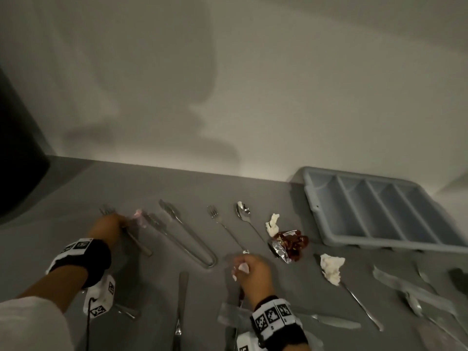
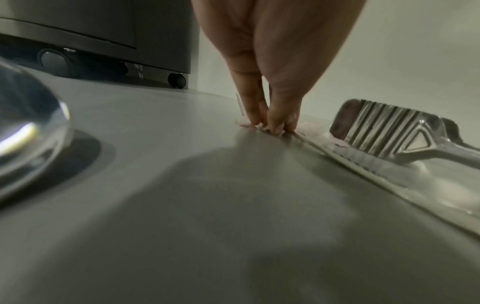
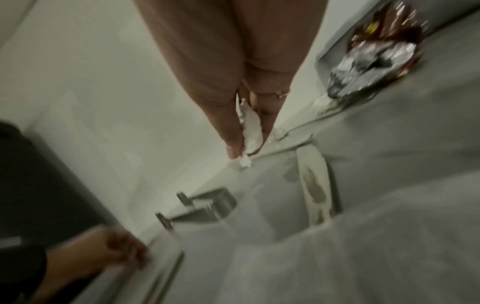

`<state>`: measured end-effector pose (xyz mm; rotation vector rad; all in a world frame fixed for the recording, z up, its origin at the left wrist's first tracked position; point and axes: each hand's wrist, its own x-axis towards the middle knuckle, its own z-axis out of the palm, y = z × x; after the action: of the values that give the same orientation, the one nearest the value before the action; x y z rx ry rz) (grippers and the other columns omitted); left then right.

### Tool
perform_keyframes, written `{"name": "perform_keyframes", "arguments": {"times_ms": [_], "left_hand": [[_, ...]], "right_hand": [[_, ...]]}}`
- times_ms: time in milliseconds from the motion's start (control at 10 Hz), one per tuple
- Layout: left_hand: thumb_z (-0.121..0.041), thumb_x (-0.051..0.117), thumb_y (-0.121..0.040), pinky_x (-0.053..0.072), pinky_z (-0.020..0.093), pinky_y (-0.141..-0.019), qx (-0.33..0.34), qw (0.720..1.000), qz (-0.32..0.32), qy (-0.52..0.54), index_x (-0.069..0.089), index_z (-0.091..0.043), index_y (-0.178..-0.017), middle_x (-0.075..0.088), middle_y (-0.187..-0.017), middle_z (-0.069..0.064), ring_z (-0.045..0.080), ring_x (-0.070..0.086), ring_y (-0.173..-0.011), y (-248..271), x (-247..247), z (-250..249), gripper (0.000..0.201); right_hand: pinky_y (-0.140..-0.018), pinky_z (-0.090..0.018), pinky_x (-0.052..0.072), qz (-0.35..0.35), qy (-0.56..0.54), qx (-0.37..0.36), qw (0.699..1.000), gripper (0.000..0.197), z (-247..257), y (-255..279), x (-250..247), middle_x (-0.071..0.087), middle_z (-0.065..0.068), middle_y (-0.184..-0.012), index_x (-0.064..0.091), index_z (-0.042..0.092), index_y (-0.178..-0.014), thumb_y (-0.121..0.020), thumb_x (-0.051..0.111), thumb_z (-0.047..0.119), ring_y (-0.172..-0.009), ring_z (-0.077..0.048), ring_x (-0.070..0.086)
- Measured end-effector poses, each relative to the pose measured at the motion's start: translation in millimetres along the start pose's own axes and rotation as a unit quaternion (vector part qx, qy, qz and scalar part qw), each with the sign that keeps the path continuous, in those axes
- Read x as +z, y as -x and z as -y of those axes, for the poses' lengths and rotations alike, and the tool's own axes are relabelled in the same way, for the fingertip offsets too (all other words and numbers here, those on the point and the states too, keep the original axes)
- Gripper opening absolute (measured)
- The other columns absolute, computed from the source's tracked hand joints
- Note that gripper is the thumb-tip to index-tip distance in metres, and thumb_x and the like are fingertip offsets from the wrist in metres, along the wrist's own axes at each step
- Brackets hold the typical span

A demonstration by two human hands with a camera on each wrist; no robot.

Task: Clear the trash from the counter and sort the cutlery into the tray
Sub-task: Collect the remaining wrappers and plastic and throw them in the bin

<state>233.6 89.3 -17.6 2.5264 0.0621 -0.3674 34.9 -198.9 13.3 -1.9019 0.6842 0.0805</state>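
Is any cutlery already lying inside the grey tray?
No, in the head view every compartment of the grey tray shows only its bare bottom, while the fork and spoon lie on the counter.

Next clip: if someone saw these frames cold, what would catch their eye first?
The crumpled red wrapper stands out most, mid-counter, left of the empty tray. Next come the long tongs among the strewn utensils. The right hand pinches a white tissue near the front, and the left hand pinches a clear wrapper at the left.
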Motion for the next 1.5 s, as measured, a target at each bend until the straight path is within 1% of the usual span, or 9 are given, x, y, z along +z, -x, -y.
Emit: {"name": "perform_keyframes", "arguments": {"times_ms": [200, 400, 500, 600, 700, 900, 1200, 1400, 1500], "left_hand": [[0.002, 0.058, -0.081, 0.045, 0.044, -0.087, 0.056, 0.997, -0.027, -0.055, 0.068, 0.004, -0.09, 0.067, -0.098, 0.029, 0.042, 0.061, -0.091, 4.4, -11.0, 9.0, 0.013], [-0.007, 0.052, -0.088, 0.044, 0.051, -0.091, 0.108, 0.98, -0.164, 0.029, 0.065, 0.002, -0.101, 0.066, -0.104, 0.026, 0.045, 0.059, -0.098, 21.2, -35.2, -2.9, 0.02], [-0.014, 0.056, -0.087, 0.045, 0.042, -0.092, 0.155, 0.966, -0.191, 0.078, 0.066, -0.007, -0.101, 0.067, -0.106, 0.023, 0.039, 0.061, -0.097, 35.4, -44.3, -19.3, 0.018], [-0.015, 0.06, -0.085, 0.036, 0.001, -0.079, 0.193, 0.96, -0.177, 0.094, 0.067, -0.008, -0.097, 0.068, -0.101, 0.02, 0.035, 0.064, -0.089, 55.9, -41.2, -40.2, 0.015], [-0.012, 0.062, -0.083, 0.03, -0.009, -0.064, 0.243, 0.953, -0.14, 0.114, 0.069, -0.009, -0.093, 0.068, -0.097, 0.018, 0.007, 0.062, -0.078, 87.2, -30.7, -65.4, 0.012], [-0.004, 0.063, -0.08, 0.037, -0.006, -0.068, 0.306, 0.938, -0.036, 0.159, 0.061, -0.056, -0.071, 0.067, -0.077, -0.028, -0.008, 0.06, -0.076, 133.5, -3.1, -94.8, 0.052], [-0.043, 0.055, -0.072, 0.04, 0.02, -0.06, 0.342, 0.93, 0.025, 0.129, 0.062, -0.015, -0.059, 0.058, -0.058, 0.002, 0.01, 0.058, -0.066, 151.2, 37.4, -158.6, 0.032], [-0.039, 0.064, -0.071, 0.034, 0.038, -0.106, 0.334, 0.932, 0.112, 0.087, 0.063, -0.039, -0.065, 0.053, -0.119, 0.012, 0.026, 0.046, -0.12, 158.4, 117.2, -241.8, 0.006], [-0.025, 0.069, -0.078, 0.022, 0.03, -0.111, 0.281, 0.947, 0.149, 0.048, 0.072, -0.009, -0.084, 0.04, -0.14, 0.019, 0.028, 0.034, -0.133, 152.2, 162.5, -285.1, 0.017]], "right_hand": [[-0.069, -0.031, 0.058, -0.045, -0.094, 0.041, 0.994, 0.04, -27.8, 45.1, -53.9, 0.061, 0.0, -0.084, 0.06, 0.032, -0.08, -0.071, 0.069, -0.007, -0.069, -0.009, 0.063], [-0.078, 0.01, 0.029, 0.024, -0.04, 0.114, 0.992, 0.085, -57.0, 82.6, -63.7, 0.05, 0.055, -0.092, 0.041, 0.081, -0.079, -0.067, 0.073, 0.003, -0.097, 0.032, 0.04], [-0.1, -0.003, 0.028, 0.033, 0.11, 0.055, 0.992, 0.055, -87.1, 92.2, -49.9, 0.04, 0.016, -0.134, 0.052, 0.048, -0.113, -0.073, 0.065, 0.012, -0.126, -0.003, 0.041], [-0.08, -0.032, 0.051, 0.095, 0.3, -0.015, 0.949, 0.037, -100.6, 98.1, -51.9, 0.06, -0.007, -0.106, 0.057, 0.019, -0.114, -0.077, 0.064, 0.016, -0.093, -0.025, 0.059], [-0.038, -0.017, 0.035, 0.052, 0.118, -0.003, 0.992, 0.003, -92.4, 97.2, -50.6, 0.046, -0.007, -0.045, 0.056, 0.013, -0.083, -0.083, 0.053, 0.012, -0.035, -0.017, 0.04], [-0.065, -0.006, 0.027, -0.006, 0.234, -0.05, 0.971, 0.044, -95.8, 75.3, -49.4, 0.028, 0.028, -0.069, 0.042, 0.037, -0.05, -0.084, 0.057, 0.014, -0.064, 0.014, 0.028], [-0.046, -0.023, 0.033, -0.093, -0.001, 0.0, 0.996, 0.038, -81.6, 82.3, -105.7, 0.05, 0.005, -0.046, 0.051, 0.02, -0.045, -0.082, 0.052, 0.014, -0.043, -0.01, 0.043], [-0.052, -0.004, 0.041, -0.235, -0.023, -0.053, 0.97, 0.042, -128.0, 86.7, -215.5, 0.063, 0.009, -0.048, 0.052, 0.037, -0.059, -0.082, 0.059, 0.003, -0.056, 0.005, 0.06], [-0.049, -0.003, 0.04, -0.25, -0.015, -0.049, 0.967, 0.025, -152.0, 94.7, -260.5, 0.063, 0.008, -0.054, 0.053, 0.027, -0.071, -0.084, 0.06, 0.007, -0.056, 0.011, 0.059]]}}
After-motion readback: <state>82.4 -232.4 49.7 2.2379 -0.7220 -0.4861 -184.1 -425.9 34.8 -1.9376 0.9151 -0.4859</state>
